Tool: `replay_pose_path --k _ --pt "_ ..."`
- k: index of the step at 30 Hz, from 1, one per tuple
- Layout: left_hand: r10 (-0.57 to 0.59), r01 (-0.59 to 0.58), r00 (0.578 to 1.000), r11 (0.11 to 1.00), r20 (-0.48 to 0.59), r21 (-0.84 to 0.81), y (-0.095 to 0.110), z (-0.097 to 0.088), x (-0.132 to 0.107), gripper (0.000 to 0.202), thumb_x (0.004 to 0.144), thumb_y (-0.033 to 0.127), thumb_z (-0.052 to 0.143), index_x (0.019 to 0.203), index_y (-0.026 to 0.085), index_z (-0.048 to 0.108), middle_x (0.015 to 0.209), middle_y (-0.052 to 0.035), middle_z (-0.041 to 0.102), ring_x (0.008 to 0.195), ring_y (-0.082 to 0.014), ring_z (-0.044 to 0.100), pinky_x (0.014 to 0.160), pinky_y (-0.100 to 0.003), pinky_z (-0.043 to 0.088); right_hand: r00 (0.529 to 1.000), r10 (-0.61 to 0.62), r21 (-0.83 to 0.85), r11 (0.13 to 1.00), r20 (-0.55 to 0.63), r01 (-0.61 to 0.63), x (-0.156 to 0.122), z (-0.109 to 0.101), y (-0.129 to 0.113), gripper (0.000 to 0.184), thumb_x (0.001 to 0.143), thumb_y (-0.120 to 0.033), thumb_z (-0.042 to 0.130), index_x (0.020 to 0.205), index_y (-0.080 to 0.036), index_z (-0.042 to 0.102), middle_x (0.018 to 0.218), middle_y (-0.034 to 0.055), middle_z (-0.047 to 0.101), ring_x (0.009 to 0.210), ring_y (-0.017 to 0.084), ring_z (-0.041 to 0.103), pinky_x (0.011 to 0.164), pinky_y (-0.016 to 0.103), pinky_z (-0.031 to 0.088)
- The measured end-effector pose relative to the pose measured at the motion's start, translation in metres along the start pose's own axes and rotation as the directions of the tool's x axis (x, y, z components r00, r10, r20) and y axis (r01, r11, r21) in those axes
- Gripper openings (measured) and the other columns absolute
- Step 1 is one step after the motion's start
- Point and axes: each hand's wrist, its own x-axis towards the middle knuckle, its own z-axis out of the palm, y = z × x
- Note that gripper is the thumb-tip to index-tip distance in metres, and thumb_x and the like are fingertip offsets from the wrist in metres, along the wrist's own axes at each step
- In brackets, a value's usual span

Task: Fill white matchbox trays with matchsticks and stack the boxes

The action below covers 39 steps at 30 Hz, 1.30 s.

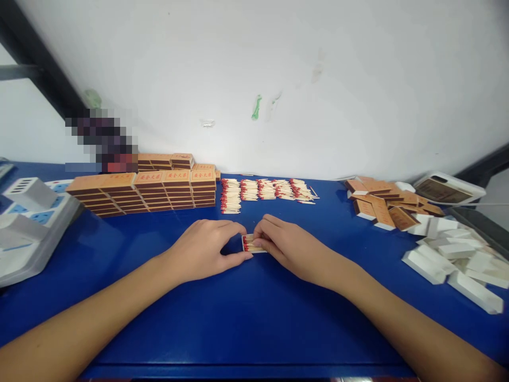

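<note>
A small white matchbox tray (pixel 250 243) filled with red-tipped matches lies on the blue table (pixel 246 318) between my hands. My left hand (pixel 204 248) pinches its left end with thumb and fingers curled. My right hand (pixel 288 245) covers its right end, fingers pressed down on the matches. Behind them, bundles of loose matches (pixel 264 192) lie in a row.
Stacks of closed orange matchboxes (pixel 147 192) stand at the back left. Loose orange sleeves (pixel 384 204) and white inner trays (pixel 453 260) are heaped at the right. A grey power strip (pixel 27 223) sits at the left edge. A white wall rises right behind.
</note>
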Motion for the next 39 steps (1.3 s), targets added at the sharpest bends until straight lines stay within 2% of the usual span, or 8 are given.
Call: replay_pose_path --k 7,17,24,34,37,39 --pt "-0.004 0.004 1.000 1.000 -0.006 0.000 0.001 0.000 0.000 0.033 0.095 0.046 0.074 0.118 0.022 0.074 0.067 0.0048 0.057 0.058 -0.0135 0.055 0.058 -0.026 0.036 1.000 -0.015 0.000 1.000 0.013 0.015 0.000 -0.002 0.000 0.016 0.111 -0.026 0.050 0.105 -0.020 0.063 0.111 0.0074 0.065 0.087 0.019 0.064 0.079 0.033 0.049" --pt "0.002 -0.002 1.000 1.000 0.000 0.005 0.000 0.000 -0.001 0.032 0.096 0.047 0.072 0.116 0.022 0.073 0.067 0.0048 0.057 0.057 -0.0135 0.055 0.057 -0.027 0.036 0.997 -0.070 -0.116 0.991 -0.023 0.067 0.000 0.000 0.001 0.017 0.111 -0.024 0.048 0.104 -0.019 0.063 0.106 0.0074 0.063 0.081 0.018 0.062 0.073 0.033 0.048" --pt "0.000 0.000 1.000 1.000 0.007 0.005 0.001 -0.001 0.000 0.030 0.096 0.047 0.072 0.114 0.023 0.073 0.066 0.0052 0.057 0.057 -0.0136 0.054 0.057 -0.026 0.036 0.998 -0.056 0.034 0.998 -0.017 0.057 0.002 0.001 -0.004 0.011 0.109 -0.024 0.054 0.104 -0.020 0.063 0.105 0.0050 0.063 0.083 0.017 0.063 0.075 0.032 0.048" --pt "0.016 -0.016 1.000 1.000 -0.011 0.014 0.000 0.001 0.000 0.030 0.097 0.048 0.071 0.114 0.024 0.073 0.065 0.0055 0.053 0.059 -0.0137 0.054 0.058 -0.027 0.037 0.999 -0.039 -0.031 0.999 -0.029 0.038 0.002 0.003 -0.007 0.014 0.108 -0.024 0.052 0.098 -0.019 0.061 0.104 0.0055 0.063 0.077 0.016 0.060 0.070 0.031 0.044" --pt "0.016 -0.016 1.000 1.000 -0.018 0.015 -0.001 0.001 0.000 0.032 0.096 0.049 0.071 0.116 0.024 0.073 0.064 0.0059 0.050 0.056 -0.0131 0.052 0.057 -0.027 0.036 0.999 -0.030 0.033 0.999 -0.037 0.031 0.001 -0.004 -0.003 0.012 0.106 -0.024 0.055 0.098 -0.021 0.063 0.099 0.0042 0.065 0.076 0.016 0.060 0.069 0.030 0.044" --pt "0.012 -0.012 1.000 1.000 -0.017 0.015 -0.001 0.001 0.000 0.033 0.096 0.049 0.072 0.117 0.024 0.074 0.063 0.0064 0.049 0.054 -0.0127 0.050 0.057 -0.027 0.035 0.997 0.004 0.077 0.997 -0.078 0.002 0.000 -0.015 0.009 0.012 0.105 -0.027 0.056 0.100 -0.022 0.066 0.092 0.0027 0.066 0.075 0.016 0.059 0.068 0.029 0.044"
